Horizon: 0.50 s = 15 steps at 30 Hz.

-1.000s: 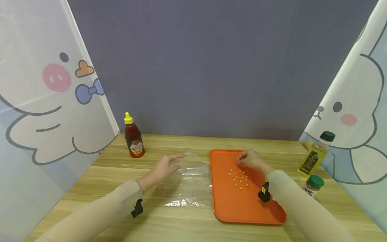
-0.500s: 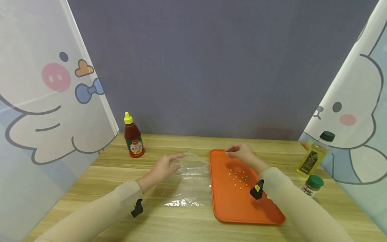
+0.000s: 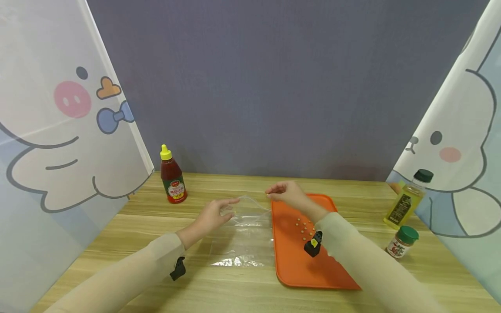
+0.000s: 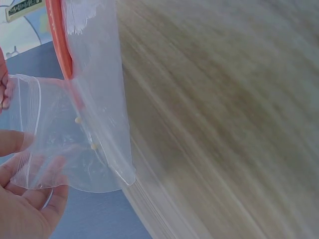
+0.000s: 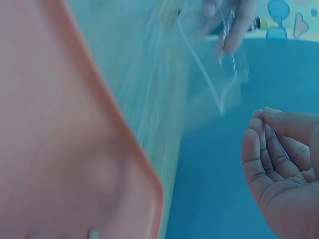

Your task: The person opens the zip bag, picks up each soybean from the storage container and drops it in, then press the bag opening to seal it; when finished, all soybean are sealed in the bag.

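Note:
A clear zip bag [image 3: 244, 243] lies left of the orange tray [image 3: 309, 269], its mouth raised and spread. My left hand [image 3: 209, 218] grips that mouth, thumb at the zip edge [image 4: 34, 107] and fingers behind the film. Two small yellow pieces [image 4: 78, 120] show in the bag in the left wrist view. My right hand [image 3: 291, 195] is above the tray's back left corner, apart from the bag; its thumb and finger are pinched together, with a tiny pale piece [image 3: 268, 194] at the tips. Several yellow pieces [image 3: 304, 231] lie on the tray, partly hidden by my right arm.
A red sauce bottle [image 3: 175, 182] with a yellow cap stands at the back left. On the right are an oil bottle [image 3: 405, 203] and a green-capped jar [image 3: 402, 242]. A grey panel [image 3: 250, 87] rises behind the wooden table [image 3: 219, 287].
My right hand has moved left from above the tray's pieces, past its back edge, closer to the bag's mouth. My left hand and the bag have stayed in place.

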Available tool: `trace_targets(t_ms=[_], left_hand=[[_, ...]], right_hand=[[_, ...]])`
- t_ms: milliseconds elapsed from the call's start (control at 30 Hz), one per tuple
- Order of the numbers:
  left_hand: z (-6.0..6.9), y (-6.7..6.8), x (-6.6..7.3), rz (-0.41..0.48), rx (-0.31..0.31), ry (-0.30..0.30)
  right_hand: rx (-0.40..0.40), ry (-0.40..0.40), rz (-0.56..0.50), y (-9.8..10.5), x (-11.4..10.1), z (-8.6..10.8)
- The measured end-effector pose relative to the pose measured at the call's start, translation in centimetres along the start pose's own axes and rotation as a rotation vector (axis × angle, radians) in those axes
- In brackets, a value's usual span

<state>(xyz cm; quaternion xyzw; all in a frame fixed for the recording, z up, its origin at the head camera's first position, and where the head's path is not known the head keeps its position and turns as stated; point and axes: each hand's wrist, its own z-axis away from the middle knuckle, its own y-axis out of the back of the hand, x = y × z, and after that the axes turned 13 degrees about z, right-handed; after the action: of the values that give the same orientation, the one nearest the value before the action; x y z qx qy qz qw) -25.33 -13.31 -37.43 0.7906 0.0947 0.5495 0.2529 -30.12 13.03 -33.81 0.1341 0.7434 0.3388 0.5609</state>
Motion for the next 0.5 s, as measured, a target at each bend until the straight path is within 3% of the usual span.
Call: trace_targets(t_ms=[300, 500], left_hand=[[-0.1, 0.0, -0.1, -0.033, -0.008, -0.029], [-0.1, 0.0, -0.1, -0.056, -0.011, -0.052]], right_hand=[[-0.067, 0.063, 0.015, -3.5, -2.6, -0.8], [-0.042, 0.052, 0.079, -4.3, -3.5, -0.9]])
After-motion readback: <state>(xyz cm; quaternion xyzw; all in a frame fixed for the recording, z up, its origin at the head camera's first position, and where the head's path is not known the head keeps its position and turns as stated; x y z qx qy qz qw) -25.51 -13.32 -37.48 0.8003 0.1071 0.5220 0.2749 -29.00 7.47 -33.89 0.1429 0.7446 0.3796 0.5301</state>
